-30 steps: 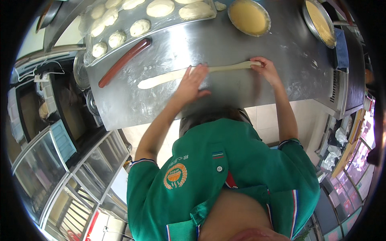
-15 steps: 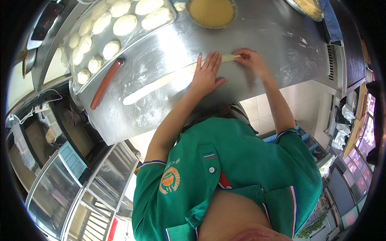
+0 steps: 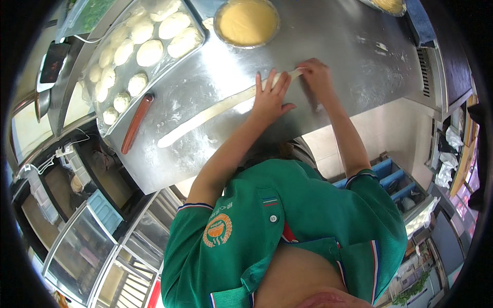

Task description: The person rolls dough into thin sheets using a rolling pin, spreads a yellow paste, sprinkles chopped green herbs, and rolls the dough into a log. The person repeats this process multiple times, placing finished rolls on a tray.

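A long, flattened strip of pale dough (image 3: 210, 112) lies across the steel table, running from lower left to upper right. My left hand (image 3: 270, 98) rests on it near its right end, fingers spread and stretched out. Just beyond, the fingers of my right hand (image 3: 316, 78) are closed on the strip's right tip, pinching it; the fingertips partly hide that end. To the left of the strip lies a reddish-brown rolling pin (image 3: 137, 124).
A tray (image 3: 169, 65) of dough pieces under clear plastic stands at the far left. Beside it is a metal bowl of yellow filling (image 3: 247, 23). Another bowl (image 3: 387, 6) sits at the far right near a blue cloth (image 3: 420, 25). The steel table (image 3: 354, 66) carries flour smears.
The whole view has shifted, so the tray and bowl appear further left. Both hands remain at the strip's right end, the left still spread and the right still pinching the tip.
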A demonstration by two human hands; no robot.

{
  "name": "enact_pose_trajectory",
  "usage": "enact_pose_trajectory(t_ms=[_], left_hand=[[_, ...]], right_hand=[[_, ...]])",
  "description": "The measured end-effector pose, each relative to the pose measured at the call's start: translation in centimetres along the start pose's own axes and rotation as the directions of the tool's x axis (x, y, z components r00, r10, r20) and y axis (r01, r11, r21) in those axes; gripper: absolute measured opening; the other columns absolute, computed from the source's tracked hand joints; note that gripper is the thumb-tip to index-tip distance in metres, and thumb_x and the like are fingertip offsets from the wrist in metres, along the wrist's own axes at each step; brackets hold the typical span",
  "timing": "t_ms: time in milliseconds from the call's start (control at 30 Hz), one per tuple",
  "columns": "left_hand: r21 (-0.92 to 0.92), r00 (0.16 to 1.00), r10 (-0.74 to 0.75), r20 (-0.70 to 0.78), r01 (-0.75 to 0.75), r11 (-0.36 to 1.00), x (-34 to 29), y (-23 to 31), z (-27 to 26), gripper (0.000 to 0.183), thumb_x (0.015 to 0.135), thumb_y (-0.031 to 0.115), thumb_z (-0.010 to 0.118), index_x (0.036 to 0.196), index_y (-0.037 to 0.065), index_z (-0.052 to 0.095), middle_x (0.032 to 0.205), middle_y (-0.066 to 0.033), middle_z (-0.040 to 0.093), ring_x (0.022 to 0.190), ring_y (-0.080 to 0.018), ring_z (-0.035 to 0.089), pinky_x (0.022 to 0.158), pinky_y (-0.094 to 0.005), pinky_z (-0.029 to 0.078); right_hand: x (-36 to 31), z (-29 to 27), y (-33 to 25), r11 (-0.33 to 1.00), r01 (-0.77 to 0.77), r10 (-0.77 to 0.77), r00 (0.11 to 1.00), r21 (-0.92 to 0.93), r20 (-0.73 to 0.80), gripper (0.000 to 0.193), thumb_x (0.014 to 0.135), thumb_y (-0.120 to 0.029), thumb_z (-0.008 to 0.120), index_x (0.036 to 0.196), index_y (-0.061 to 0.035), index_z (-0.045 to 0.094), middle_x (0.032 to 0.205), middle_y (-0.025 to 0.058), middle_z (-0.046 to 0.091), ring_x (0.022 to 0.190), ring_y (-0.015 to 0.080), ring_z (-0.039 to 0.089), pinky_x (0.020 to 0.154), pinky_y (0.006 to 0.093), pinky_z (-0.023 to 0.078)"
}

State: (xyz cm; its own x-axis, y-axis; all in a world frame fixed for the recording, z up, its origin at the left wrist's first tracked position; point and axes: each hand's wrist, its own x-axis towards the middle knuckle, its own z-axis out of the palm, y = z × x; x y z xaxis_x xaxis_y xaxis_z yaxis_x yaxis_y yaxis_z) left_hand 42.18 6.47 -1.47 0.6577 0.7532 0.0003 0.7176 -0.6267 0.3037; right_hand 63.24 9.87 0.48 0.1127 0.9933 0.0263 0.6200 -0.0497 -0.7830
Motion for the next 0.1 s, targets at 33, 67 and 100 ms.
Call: enact_pose_trajectory(t_ms=[33,67,100], left_hand=[[0.018,1.000,-0.014,-0.009,0.014,1.000,0.3,0.3,0.2,0.099,0.082,0.064,0.069,0.157,0.006,0.039,0.163,-0.0088,0.035,0.152,-0.0348,0.026,0.120,-0.0690,0.017],[0.011,0.999,-0.030,-0.018,0.030,0.999,0.3,0.6,0.3,0.099,0.082,0.066,0.068,0.156,0.007,0.039,0.163,-0.0087,0.035,0.153,-0.0344,0.025,0.120,-0.0699,0.016],[0.023,0.998,-0.029,0.049,0.028,0.999,0.6,0.9,0.2,0.099,0.083,0.066,0.067,0.158,0.008,0.037,0.164,-0.0104,0.033,0.155,-0.0334,0.021,0.120,-0.0695,0.015]], right_hand=[[0.8,-0.9,0.7,0.999,0.015,-0.017,0.998,-0.045,-0.066,0.010,0.088,-0.009,0.071,0.094,-0.0031,0.076,0.094,0.0136,0.072,0.084,0.0325,0.069,0.076,0.0396,0.056],[1.2,-1.6,1.8,0.973,0.041,-0.077,0.985,-0.227,-0.151,0.015,0.090,-0.010,0.069,0.102,-0.0068,0.077,0.102,0.0129,0.073,0.094,0.0310,0.069,0.085,0.0377,0.057],[1.8,-1.2,1.5,0.973,0.057,-0.090,0.986,-0.223,-0.142,0.015,0.090,-0.010,0.069,0.102,-0.0068,0.077,0.102,0.0129,0.073,0.094,0.0310,0.069,0.085,0.0377,0.057]])
